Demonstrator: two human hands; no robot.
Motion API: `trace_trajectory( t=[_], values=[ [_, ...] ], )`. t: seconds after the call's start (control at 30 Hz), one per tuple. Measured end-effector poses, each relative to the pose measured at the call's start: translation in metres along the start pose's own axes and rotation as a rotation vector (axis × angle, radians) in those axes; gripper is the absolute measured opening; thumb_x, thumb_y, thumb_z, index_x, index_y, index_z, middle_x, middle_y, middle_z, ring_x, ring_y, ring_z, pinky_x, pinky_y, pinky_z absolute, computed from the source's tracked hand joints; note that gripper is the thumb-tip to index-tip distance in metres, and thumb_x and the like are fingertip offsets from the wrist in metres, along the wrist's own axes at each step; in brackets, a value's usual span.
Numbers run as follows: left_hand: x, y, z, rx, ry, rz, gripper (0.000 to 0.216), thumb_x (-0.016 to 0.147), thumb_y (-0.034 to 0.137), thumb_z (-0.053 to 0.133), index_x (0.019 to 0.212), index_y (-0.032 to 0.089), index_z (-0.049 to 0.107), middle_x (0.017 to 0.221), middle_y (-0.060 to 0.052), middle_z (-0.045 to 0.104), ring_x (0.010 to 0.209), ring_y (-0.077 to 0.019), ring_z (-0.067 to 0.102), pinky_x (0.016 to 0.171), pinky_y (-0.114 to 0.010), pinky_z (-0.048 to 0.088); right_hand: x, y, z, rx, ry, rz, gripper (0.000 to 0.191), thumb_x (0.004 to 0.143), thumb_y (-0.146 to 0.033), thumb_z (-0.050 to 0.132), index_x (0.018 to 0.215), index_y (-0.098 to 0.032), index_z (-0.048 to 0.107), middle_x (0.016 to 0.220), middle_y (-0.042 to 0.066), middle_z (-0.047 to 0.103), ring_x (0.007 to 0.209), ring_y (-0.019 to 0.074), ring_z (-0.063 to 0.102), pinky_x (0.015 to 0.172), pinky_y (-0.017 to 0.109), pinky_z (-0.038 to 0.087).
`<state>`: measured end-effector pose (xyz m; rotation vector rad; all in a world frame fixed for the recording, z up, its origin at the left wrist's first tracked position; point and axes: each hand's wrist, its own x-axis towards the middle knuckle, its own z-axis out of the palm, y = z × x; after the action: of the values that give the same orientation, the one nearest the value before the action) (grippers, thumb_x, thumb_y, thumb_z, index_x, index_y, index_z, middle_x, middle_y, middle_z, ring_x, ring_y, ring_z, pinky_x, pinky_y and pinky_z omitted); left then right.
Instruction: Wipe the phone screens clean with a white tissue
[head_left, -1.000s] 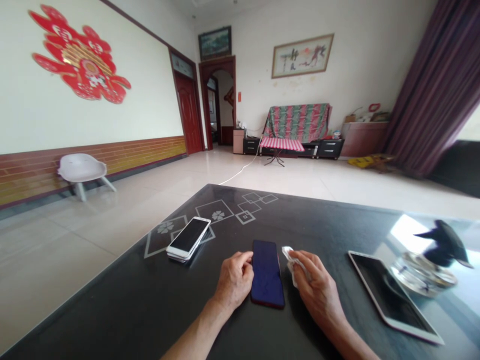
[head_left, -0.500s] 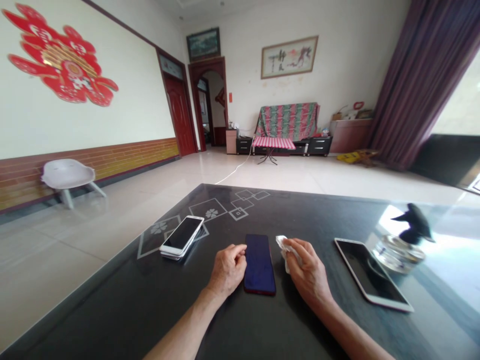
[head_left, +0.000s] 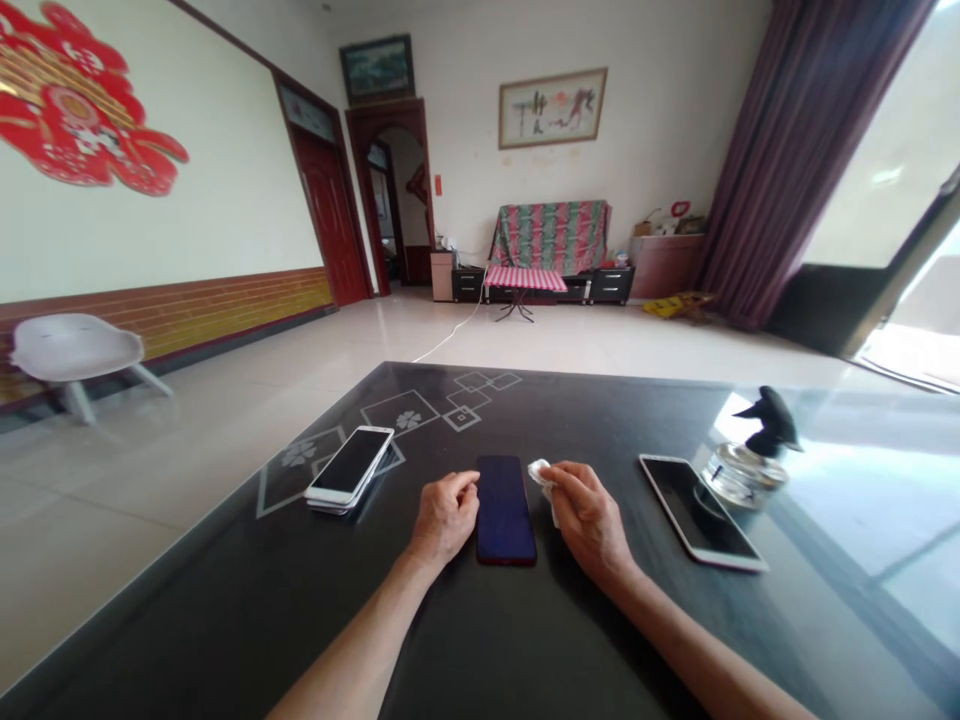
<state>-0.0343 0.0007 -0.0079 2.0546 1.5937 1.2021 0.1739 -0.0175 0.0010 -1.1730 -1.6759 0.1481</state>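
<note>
A phone (head_left: 506, 510) with a dark blue screen and a red edge lies flat on the black table between my hands. Beside its left edge my left hand (head_left: 445, 512) rests with the fingers curled in; the fingertips seem to touch that edge. My right hand (head_left: 586, 515), just right of the phone, pinches a crumpled white tissue (head_left: 539, 474), partly hidden by the fingers. To the right lies a larger white-framed phone (head_left: 697, 510), its screen dark. On the left, a white phone (head_left: 350, 466) tops a small stack.
Behind the large phone stands a clear spray bottle (head_left: 742, 475) with a black nozzle. The dark glossy table (head_left: 570, 410) has a far edge facing the tiled floor. A white chair (head_left: 77, 350) stands at far left, and a small striped table (head_left: 526, 280) near the back wall.
The whole view has swung a little to the right, so everything sits further left. My right hand still holds the tissue beside the phone, and my left hand stays at the phone's left edge.
</note>
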Motion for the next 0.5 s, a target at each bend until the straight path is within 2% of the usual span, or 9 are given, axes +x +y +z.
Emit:
trace_trajectory(
  t=[0.13,0.33,0.5],
  values=[
    [0.000,0.002,0.000,-0.016,0.005,-0.012,0.026,0.083,0.015,0.052,0.099,0.017,0.072,0.086,-0.005,0.074,0.069,-0.0138,0.067,0.070,-0.023,0.052,0.003,0.001,0.003,0.010,-0.100,-0.089,0.025,0.090,-0.022,0.044,0.097,-0.025,0.068,0.098,0.005,0.063,0.089,0.0167,0.062,0.080,0.027,0.051],
    [0.001,0.004,0.000,-0.014,0.013,-0.008,0.026,0.082,0.014,0.052,0.097,0.018,0.073,0.087,-0.004,0.074,0.074,-0.0153,0.068,0.074,-0.024,0.053,0.017,0.018,0.008,-0.091,-0.098,-0.116,0.027,0.089,-0.020,0.043,0.097,-0.025,0.069,0.100,0.005,0.063,0.090,0.0178,0.062,0.081,0.030,0.051],
    [0.000,0.004,0.001,-0.011,0.029,0.004,0.026,0.082,0.013,0.052,0.096,0.019,0.073,0.087,-0.004,0.074,0.076,-0.0156,0.069,0.075,-0.024,0.053,0.033,0.026,0.024,-0.184,-0.122,-0.143,0.030,0.087,-0.016,0.042,0.097,-0.026,0.070,0.099,0.005,0.063,0.088,0.0188,0.060,0.080,0.032,0.050]
  ],
)
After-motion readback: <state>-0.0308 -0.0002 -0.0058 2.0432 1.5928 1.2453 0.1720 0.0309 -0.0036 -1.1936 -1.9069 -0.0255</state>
